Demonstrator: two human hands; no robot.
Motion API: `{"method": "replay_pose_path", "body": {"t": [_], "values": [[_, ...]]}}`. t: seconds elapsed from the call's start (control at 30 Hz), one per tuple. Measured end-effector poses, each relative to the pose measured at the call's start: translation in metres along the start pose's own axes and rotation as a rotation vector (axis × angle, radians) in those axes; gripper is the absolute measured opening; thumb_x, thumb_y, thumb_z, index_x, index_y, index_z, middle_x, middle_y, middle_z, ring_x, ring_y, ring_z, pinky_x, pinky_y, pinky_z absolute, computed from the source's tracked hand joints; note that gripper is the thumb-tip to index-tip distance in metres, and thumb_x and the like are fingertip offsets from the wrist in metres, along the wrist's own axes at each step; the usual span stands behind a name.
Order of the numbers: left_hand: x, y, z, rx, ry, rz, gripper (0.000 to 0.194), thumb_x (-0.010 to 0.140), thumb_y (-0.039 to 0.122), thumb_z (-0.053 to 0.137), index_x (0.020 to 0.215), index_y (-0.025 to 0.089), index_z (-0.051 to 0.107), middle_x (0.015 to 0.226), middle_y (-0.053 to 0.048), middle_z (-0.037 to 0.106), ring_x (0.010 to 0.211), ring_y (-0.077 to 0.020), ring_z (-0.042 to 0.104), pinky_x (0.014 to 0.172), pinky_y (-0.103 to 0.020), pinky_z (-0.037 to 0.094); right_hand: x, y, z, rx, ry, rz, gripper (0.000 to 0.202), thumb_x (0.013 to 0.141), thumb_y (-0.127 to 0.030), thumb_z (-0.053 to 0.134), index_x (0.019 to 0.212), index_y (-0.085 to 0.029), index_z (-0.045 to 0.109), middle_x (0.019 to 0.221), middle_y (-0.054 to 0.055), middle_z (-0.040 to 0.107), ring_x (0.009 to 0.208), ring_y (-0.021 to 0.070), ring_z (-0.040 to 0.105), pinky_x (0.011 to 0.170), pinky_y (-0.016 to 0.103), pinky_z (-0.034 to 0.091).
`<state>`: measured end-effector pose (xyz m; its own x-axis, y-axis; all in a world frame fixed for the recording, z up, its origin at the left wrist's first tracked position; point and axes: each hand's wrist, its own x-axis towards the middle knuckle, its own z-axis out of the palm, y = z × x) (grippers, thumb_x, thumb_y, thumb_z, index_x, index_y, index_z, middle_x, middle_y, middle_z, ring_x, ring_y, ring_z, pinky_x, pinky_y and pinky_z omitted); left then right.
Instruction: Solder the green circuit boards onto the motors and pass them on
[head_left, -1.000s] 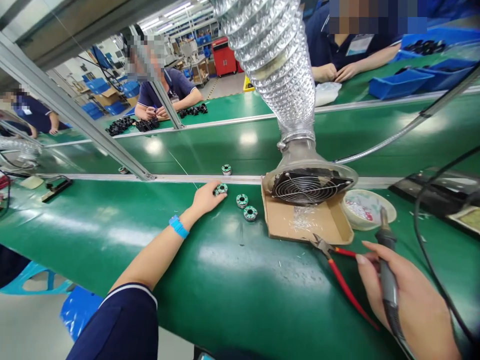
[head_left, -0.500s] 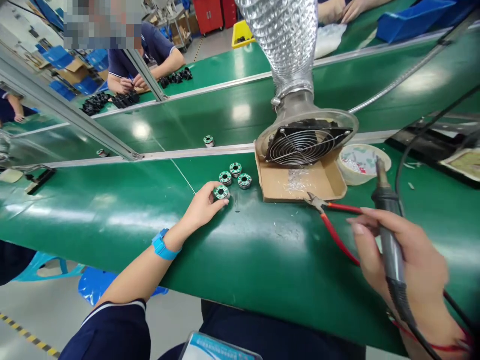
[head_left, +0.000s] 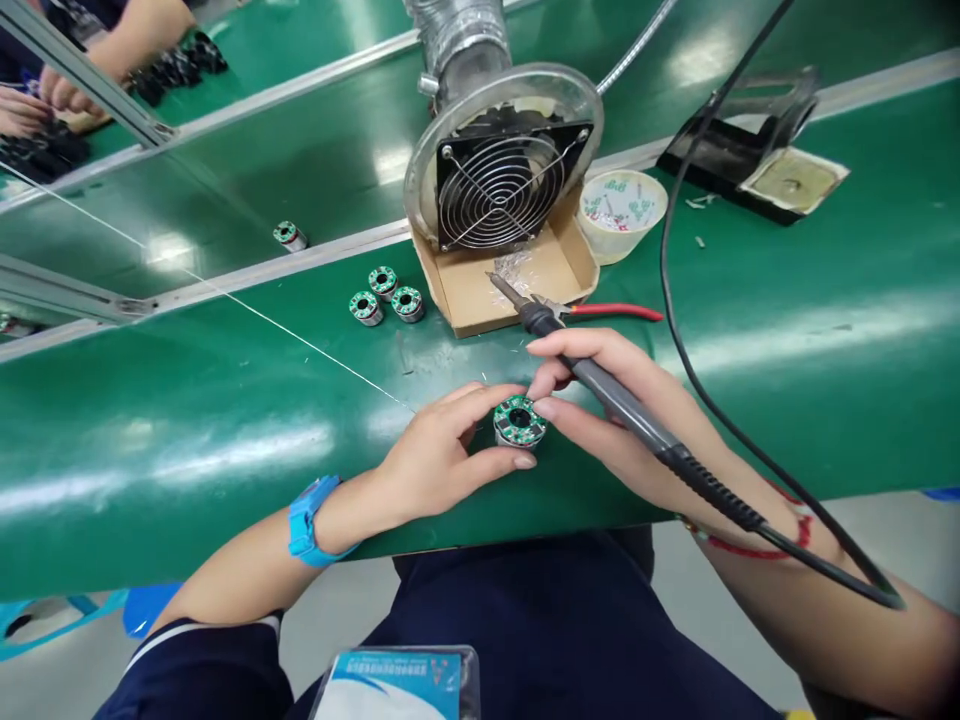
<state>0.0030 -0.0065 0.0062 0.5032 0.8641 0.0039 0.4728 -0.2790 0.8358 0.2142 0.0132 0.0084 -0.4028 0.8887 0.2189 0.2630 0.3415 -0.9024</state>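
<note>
Left hand (head_left: 442, 450) grips a round circuit part (head_left: 520, 422).

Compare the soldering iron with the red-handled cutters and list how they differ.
The soldering iron is held in the right hand, while the cutters lie beyond that hand, near the cardboard tray.
The iron has a dark grey, straight body; the cutters show a red, slightly curved handle.
The iron trails a black cord; no cord shows on the cutters.
Both have metal working ends.

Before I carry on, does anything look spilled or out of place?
A few pale scraps lie loose on the green bench beside the bowl; they look spilled, since clippings sit inside the cardboard tray.
</note>
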Motion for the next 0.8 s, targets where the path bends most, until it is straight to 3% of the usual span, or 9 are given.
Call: {"method": "replay_pose_path", "body": {"t": [0.2,0.43,0.67,0.8], "values": [[-0.002,-0.001,0.003,0.006,0.009,0.063,0.048,0.089,0.046,0.069,0.125,0.014,0.064,0.08,0.001,0.056,0.066,-0.01,0.047,0.065,-0.024,0.043,0.003,-0.001,0.002,0.027,-0.039,0.071,0.031,0.092,-0.022,0.061,0.122,-0.025,0.053,0.089,-0.004,0.066,0.079,0.0065,0.065,0.076,0.017,0.054],[-0.002,-0.003,0.006,0.019,0.022,0.068,0.049,0.088,0.05,0.068,0.119,0.012,0.066,0.077,0.001,0.056,0.065,-0.0098,0.047,0.063,-0.024,0.044,0.004,-0.004,0.004,-0.041,-0.053,0.053,0.027,0.09,-0.017,0.059,0.116,-0.024,0.056,0.084,-0.005,0.063,0.073,0.0063,0.062,0.067,0.017,0.051],[-0.003,-0.007,0.009,-0.007,0.047,0.092,0.051,0.089,0.048,0.067,0.123,0.01,0.063,0.083,-0.001,0.06,0.073,-0.0124,0.054,0.067,-0.025,0.046,0.001,0.004,0.005,-0.085,-0.081,-0.079,0.026,0.093,-0.018,0.056,0.118,-0.024,0.054,0.097,0.0,0.064,0.078,0.0085,0.061,0.074,0.022,0.052],[0.002,-0.008,0.01,0.018,0.055,0.019,0.043,0.089,0.044,0.071,0.12,0.016,0.062,0.084,0.0,0.058,0.071,-0.0125,0.052,0.064,-0.025,0.043,-0.002,0.01,0.012,-0.048,0.014,-0.078,0.032,0.093,-0.02,0.057,0.124,-0.026,0.051,0.095,0.0,0.064,0.083,0.0111,0.064,0.077,0.025,0.053]]}}
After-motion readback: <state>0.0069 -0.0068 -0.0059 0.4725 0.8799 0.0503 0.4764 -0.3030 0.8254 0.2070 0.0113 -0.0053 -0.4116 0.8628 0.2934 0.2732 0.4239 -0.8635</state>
